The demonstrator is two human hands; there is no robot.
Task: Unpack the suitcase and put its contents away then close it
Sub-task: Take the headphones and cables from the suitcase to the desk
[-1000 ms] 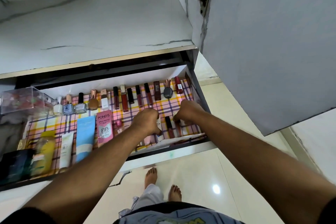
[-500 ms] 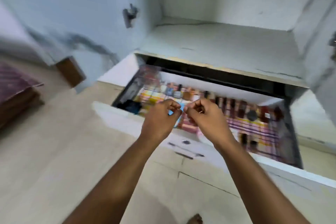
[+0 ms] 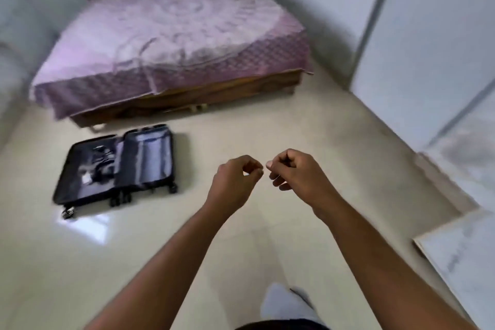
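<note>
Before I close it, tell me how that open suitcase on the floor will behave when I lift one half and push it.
The suitcase has small wheels along its near edge, so it may roll if stood up. Lying open and flat, it would probably slide on the glossy floor. Few items seem left inside, so it is likely light.

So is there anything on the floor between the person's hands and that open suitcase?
Nothing visible. Only bare, glossy floor lies between the left hand, the right hand and the open suitcase, which lies flat near the foot of the bed. The picture is blurred, so small items could be missed.
</note>
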